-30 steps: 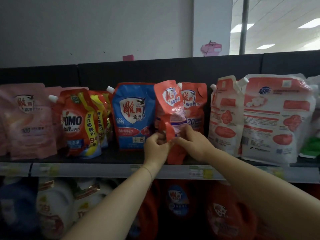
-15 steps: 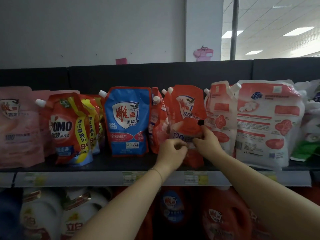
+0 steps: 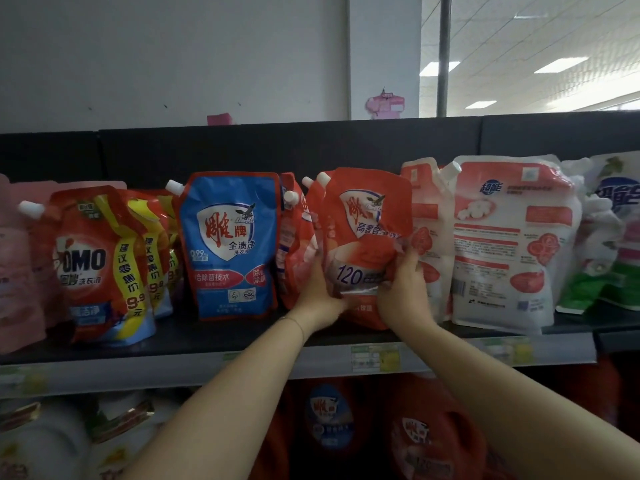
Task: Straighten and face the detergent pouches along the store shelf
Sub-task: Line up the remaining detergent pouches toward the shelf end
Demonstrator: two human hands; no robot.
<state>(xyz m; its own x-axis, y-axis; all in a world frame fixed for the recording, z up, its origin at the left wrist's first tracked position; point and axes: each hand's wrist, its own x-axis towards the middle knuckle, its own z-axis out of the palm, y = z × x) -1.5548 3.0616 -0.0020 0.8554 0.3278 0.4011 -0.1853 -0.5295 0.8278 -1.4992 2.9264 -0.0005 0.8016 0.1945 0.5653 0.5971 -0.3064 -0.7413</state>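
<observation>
An orange-red detergent pouch with a white spout stands upright on the dark shelf, its front label facing me. My left hand grips its lower left edge and my right hand grips its lower right edge. Just behind it on the left, a second red pouch stands turned sideways. Left of that is a blue pouch facing forward, then red OMO pouches.
White-and-red pouches stand close on the right, with a green-and-white one at the far right. Pink pouches fill the far left. Price tags run along the shelf rail; large jugs sit on the shelf below.
The sideways red pouch was set back beside the blue one. Both hands moved right to the front-facing red pouch and now hold it by its lower sides.
</observation>
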